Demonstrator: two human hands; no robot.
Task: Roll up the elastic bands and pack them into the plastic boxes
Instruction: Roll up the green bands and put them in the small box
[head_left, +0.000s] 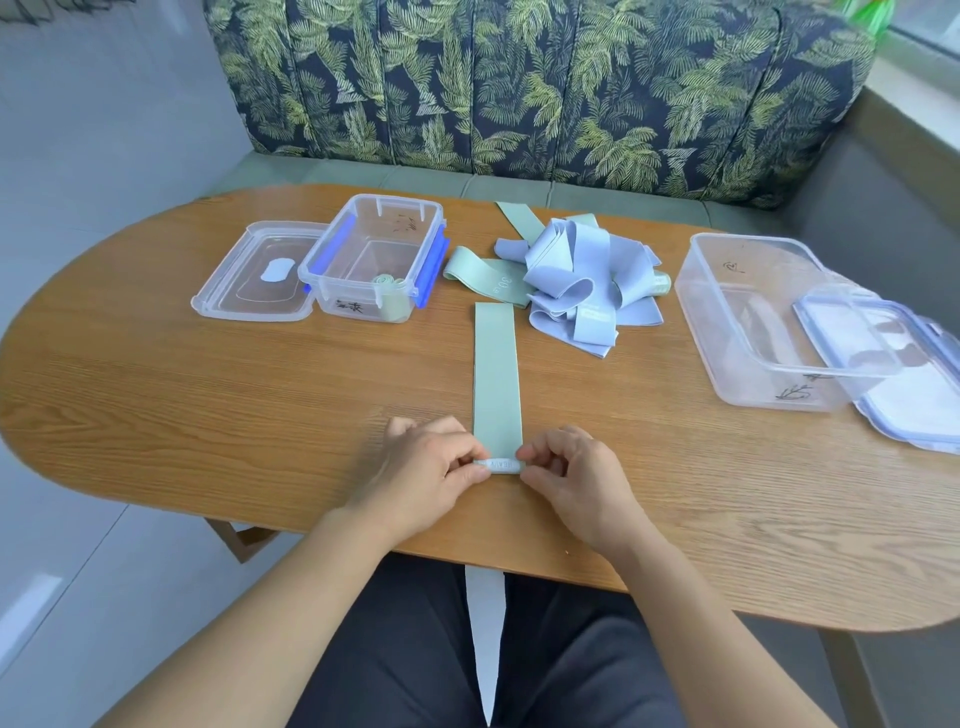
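Dark trousers (571, 654) and two bare forearms filled the near edge of the view, the person being seated at an oval wooden table (208, 405). Just past the table's near edge, the left hand (431, 467) and the right hand (576, 478) met at the near end of a long green band (496, 374). Each hand pinched one side of that end between thumb and fingertips, where the band was turned up into a small tight roll with pale lettering on it. The rest of the band lay flat and straight on the wood, stretching toward the far side.

At its far end sat a loose pile of bands (576, 280), blue-grey ones tangled over a few green ones. To the far left stood a small plastic box (358, 306) with blue clips, open, holding a rolled green band (387, 285) in its near right corner. Its clear lid (249, 280) lay touching its left side. To the right stood a large plastic box (769, 387), open, with a blue-rimmed lid (893, 374) leaning on its right rim. A leaf-patterned sofa (519, 88) stood beyond the table.
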